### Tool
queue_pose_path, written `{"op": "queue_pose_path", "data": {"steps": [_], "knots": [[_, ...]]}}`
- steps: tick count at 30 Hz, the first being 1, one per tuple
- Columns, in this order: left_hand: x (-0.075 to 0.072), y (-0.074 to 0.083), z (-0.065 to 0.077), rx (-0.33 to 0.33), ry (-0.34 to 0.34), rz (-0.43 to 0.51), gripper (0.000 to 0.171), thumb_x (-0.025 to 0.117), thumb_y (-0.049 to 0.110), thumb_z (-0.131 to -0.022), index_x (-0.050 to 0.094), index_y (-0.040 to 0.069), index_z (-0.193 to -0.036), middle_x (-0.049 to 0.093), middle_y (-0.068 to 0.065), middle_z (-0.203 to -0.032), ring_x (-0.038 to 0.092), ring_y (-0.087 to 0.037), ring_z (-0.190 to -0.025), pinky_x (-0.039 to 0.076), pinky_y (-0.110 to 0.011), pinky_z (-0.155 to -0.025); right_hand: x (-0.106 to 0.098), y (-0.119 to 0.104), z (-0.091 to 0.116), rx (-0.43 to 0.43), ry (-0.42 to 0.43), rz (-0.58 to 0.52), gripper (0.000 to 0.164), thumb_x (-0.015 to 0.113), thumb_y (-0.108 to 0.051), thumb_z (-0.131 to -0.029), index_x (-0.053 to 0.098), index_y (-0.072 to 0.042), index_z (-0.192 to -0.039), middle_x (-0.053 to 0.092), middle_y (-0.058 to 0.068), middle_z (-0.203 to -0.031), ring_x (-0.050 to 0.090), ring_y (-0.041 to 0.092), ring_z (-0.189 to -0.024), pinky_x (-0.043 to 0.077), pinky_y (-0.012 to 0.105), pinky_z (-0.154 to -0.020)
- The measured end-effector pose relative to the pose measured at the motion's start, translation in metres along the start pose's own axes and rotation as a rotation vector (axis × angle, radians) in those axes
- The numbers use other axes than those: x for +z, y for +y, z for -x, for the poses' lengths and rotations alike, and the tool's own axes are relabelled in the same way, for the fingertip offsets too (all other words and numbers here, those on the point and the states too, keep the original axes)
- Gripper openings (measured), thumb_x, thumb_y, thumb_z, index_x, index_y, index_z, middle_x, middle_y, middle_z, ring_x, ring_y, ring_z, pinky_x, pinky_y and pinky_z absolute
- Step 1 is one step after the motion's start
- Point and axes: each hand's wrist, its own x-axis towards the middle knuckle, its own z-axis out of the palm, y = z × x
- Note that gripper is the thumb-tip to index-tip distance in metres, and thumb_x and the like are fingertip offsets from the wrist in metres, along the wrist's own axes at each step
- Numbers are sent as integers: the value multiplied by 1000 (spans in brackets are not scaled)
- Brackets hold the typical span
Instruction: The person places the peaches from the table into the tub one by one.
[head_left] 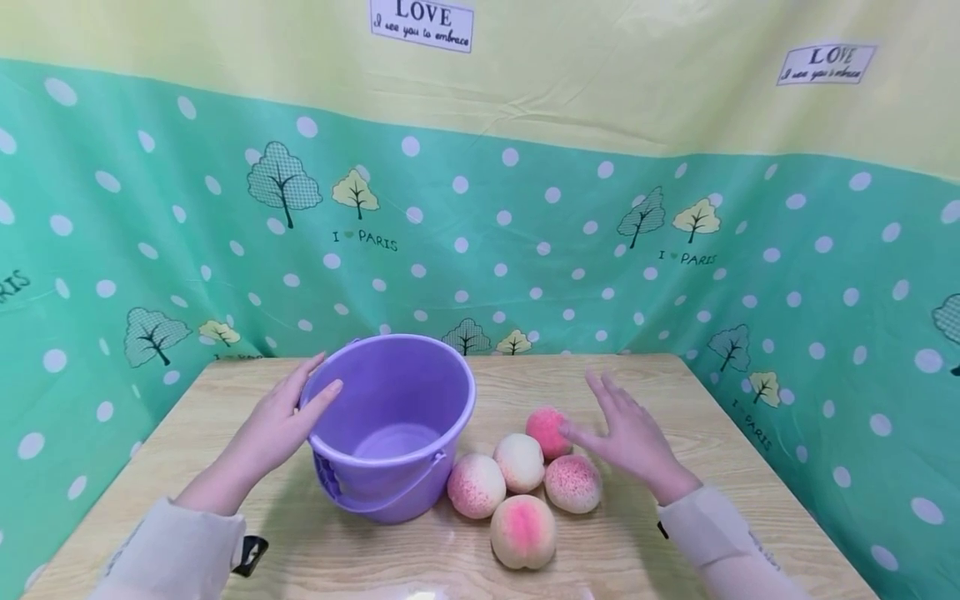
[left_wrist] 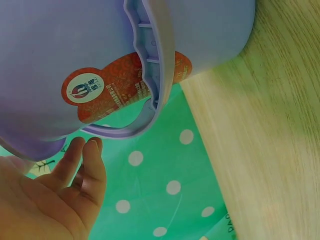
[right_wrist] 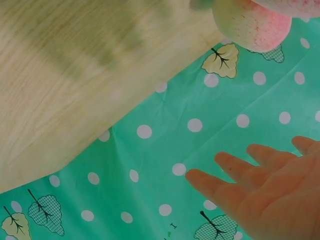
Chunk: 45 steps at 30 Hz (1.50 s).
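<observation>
A purple bucket stands upright on the table, its handle hanging down the outside. My left hand is at the bucket's left rim, thumb over the rim and fingers on the outer side. The left wrist view shows these fingers loosely extended, right by the rim. To the bucket's right lie several toy peaches: a deep pink one, a pale one, two speckled ones, and one with a pink stripe. Beside them my right hand hovers with fingers spread, holding nothing.
The wooden table narrows toward the back in the head view. A green and yellow printed cloth hangs behind it and along both sides. A dark strap shows at the left sleeve.
</observation>
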Motion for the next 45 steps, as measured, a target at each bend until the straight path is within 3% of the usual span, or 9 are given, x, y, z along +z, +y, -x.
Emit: {"op": "queue_pose_path", "data": {"steps": [11, 22, 35, 45], "knots": [[4, -3, 0, -22, -32, 9, 77, 33, 60, -101, 16, 13, -160, 20, -27, -161, 25, -56, -141, 27, -77, -105, 12, 3, 5, -20, -23, -14, 101, 59, -71, -84, 21, -17, -159, 21, 20, -164, 25, 49, -146, 25, 73, -111], [5, -2, 1, -36, -53, 22, 73, 33, 57, -103, 16, 15, -160, 21, -27, -161, 25, -55, -142, 26, -77, -105, 25, 4, 9, 8, -72, -24, 101, 63, -69, -83, 21, -17, -159, 19, 18, -165, 26, 49, -146, 28, 75, -108], [3, -1, 1, -22, -58, 38, 74, 36, 55, -103, 15, 12, -160, 21, -28, -160, 28, -56, -140, 27, -76, -106, 42, 7, 14, 43, -146, -167, 100, 66, -66, -82, 24, -18, -158, 20, 19, -164, 21, 47, -148, 30, 72, -109], [3, -1, 2, -15, -53, 38, 73, 37, 53, -103, 16, 12, -160, 23, -29, -160, 30, -56, -139, 28, -75, -106, 46, 4, 17, 51, -154, -162, 100, 66, -68, -81, 28, -14, -157, 24, 23, -161, 24, 48, -146, 30, 71, -110]]}}
